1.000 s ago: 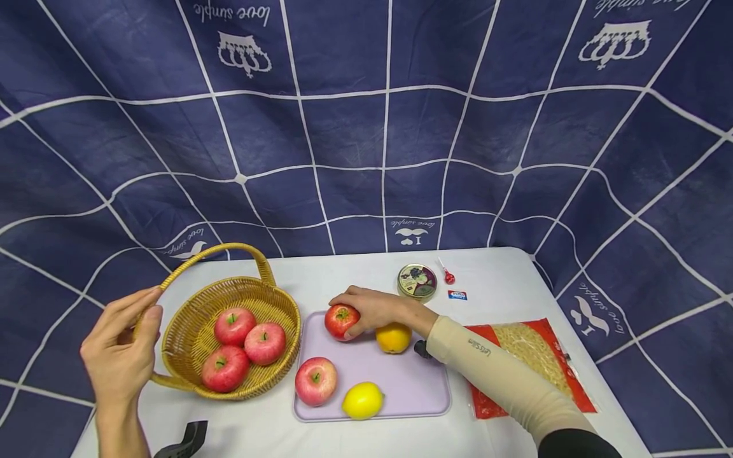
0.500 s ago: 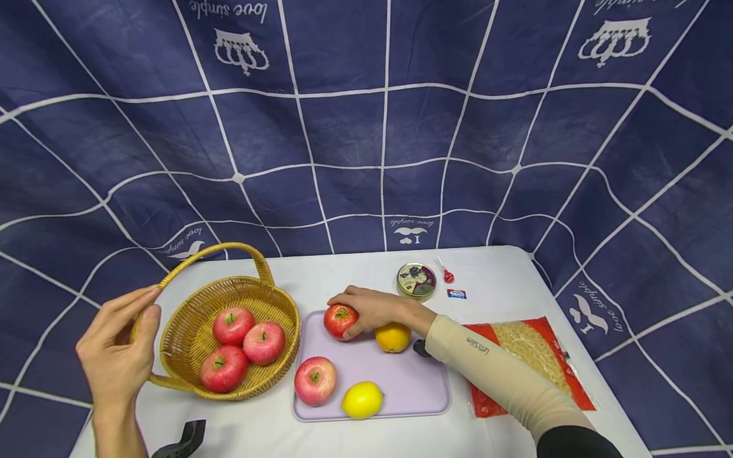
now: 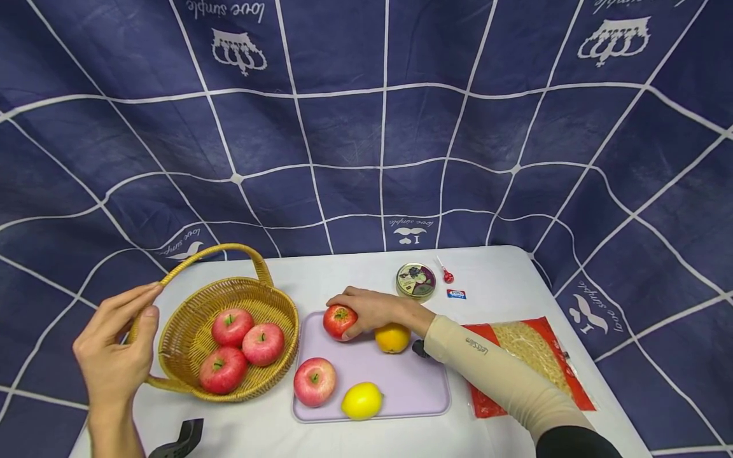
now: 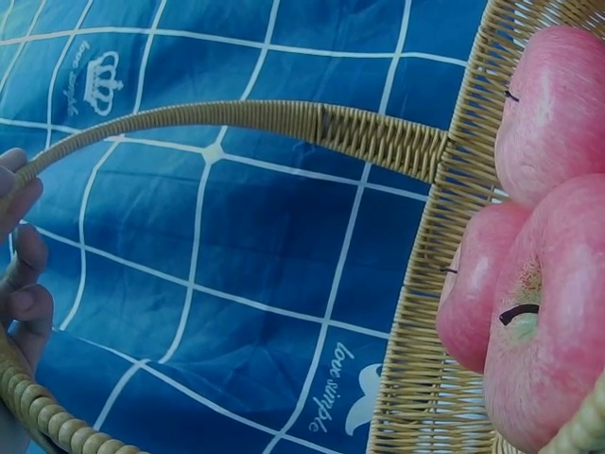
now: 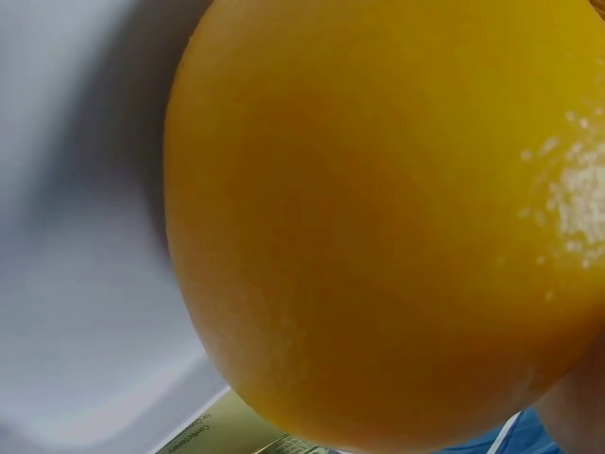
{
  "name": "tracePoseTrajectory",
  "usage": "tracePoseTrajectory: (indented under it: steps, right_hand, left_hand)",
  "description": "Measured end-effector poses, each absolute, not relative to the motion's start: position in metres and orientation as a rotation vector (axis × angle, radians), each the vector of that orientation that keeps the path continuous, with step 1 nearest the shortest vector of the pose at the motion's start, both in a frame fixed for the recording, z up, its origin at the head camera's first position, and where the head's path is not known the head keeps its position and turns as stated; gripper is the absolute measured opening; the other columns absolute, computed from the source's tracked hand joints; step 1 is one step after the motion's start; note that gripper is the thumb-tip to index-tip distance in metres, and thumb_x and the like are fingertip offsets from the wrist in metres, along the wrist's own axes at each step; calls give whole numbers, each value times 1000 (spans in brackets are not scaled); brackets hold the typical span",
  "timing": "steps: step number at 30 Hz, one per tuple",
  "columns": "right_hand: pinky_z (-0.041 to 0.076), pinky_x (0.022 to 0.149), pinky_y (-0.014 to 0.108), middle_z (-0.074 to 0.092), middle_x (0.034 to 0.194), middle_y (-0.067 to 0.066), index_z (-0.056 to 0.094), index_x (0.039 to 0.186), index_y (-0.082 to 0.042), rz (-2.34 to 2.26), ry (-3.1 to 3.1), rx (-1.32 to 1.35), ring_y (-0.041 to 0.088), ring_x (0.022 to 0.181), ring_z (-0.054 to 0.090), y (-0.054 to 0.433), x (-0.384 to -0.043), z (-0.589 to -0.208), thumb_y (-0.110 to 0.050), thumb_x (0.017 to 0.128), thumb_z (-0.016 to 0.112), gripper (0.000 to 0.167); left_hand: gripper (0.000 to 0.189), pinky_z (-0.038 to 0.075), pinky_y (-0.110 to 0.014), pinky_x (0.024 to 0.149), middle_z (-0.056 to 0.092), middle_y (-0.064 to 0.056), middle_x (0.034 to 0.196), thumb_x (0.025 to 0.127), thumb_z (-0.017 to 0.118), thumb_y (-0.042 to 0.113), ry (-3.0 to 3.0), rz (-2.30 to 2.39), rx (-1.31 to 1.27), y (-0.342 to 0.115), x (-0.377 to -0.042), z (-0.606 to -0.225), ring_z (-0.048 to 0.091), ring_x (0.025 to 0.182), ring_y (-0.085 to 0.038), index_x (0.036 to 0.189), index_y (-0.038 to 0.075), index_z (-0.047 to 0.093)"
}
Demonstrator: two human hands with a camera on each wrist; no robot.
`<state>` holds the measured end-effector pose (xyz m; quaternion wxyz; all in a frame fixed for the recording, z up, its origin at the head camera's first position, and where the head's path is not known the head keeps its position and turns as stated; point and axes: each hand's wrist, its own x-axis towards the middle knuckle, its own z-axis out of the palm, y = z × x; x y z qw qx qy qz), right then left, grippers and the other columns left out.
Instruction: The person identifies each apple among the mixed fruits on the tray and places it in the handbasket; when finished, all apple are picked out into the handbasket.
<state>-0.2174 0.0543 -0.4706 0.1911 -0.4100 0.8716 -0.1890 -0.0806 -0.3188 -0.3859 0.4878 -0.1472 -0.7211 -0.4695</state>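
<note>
My left hand point(image 3: 117, 350) grips the arched handle point(image 4: 236, 114) of a wicker basket point(image 3: 189, 318). Three red apples point(image 3: 223, 369) lie together inside it. On the lilac tray point(image 3: 401, 388), my right hand point(image 3: 372, 310) holds a darker red apple point(image 3: 339, 322) near the back left corner, fingers over its top and thumb at its near side. An orange point(image 3: 392, 338) sits under that wrist, partly covered, and its skin fills most of the right wrist view. Toward the tray's front are a pinkish apple point(image 3: 315, 381) and a lemon point(image 3: 363, 401).
Behind the tray stands a round tin point(image 3: 416, 280), with a red lollipop point(image 3: 448, 276) and a small blue-and-red packet point(image 3: 456, 294) to its right. A red-edged bag of pasta point(image 3: 532, 356) lies under the right forearm. Blue checked cloth point(image 3: 343, 140) hangs behind the table.
The left hand and basket shift very slightly left in the head view, along with a small shift of the whole scene. The right hand keeps its hold on the apple.
</note>
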Motion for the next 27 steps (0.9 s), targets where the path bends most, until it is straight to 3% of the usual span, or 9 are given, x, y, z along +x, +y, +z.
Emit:
tracePoseTrajectory:
  steps: [7, 27]
  right_hand:
    - [47, 99, 25, 53, 129, 1, 48, 148, -24, -531, 2442, -1153, 10, 108, 55, 53, -216, -470, -42, 81, 83, 78]
    - [48, 96, 24, 52, 127, -1, 46, 150, -25, -553, 2431, -1117, 8, 106, 55, 51, -215, -472, -43, 81, 82, 80]
  left_hand:
    - [18, 51, -7, 74, 70, -28, 110, 85, 64, -14, -1733, -1190, -394, -319, -80, -387, 62, 73, -1, 101, -20, 70]
    - [21, 52, -9, 69, 64, -36, 118, 83, 61, -21, -1678, -1321, -471, -310, -77, -382, 67, 65, -6, 103, -27, 64]
